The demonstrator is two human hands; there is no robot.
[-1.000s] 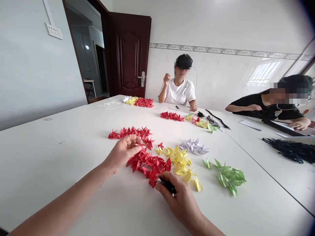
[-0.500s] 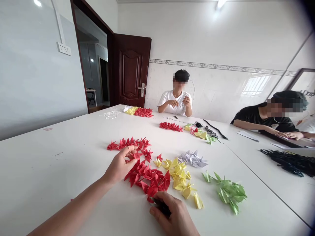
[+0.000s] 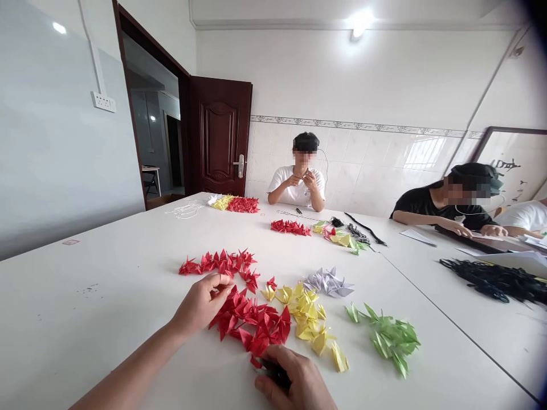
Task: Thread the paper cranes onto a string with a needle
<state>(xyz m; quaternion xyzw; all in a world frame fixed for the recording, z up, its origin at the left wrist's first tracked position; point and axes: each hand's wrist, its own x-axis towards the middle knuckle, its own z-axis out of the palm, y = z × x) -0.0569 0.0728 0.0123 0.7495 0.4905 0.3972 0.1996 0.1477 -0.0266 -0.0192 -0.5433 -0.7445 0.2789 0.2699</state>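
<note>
Folded red paper pieces (image 3: 252, 319) lie in a heap on the white table (image 3: 106, 319), with a further red row (image 3: 217, 262) behind them. My left hand (image 3: 200, 304) is at the heap's upper left edge, thumb and fingers pinched together; what they hold, if anything, is too small to name. Wrapped round a black tool (image 3: 276, 373), my right hand (image 3: 299, 378) rests at the heap's near edge, beside a small red piece. The tool is mostly hidden by the fingers. Yellow folded pieces (image 3: 307, 313) lie just right of the red heap.
White-lilac pieces (image 3: 328, 282) and green pieces (image 3: 395, 339) lie to the right. Farther off are more red pieces (image 3: 290, 228), black cords (image 3: 491, 279) and white strings (image 3: 186, 210). One person (image 3: 299, 182) sits across the table, another (image 3: 444, 205) at the right.
The view has tilted up slightly and shifted right. My left fingers have drawn closer together at the red pieces. My right hand still holds the black tool.
</note>
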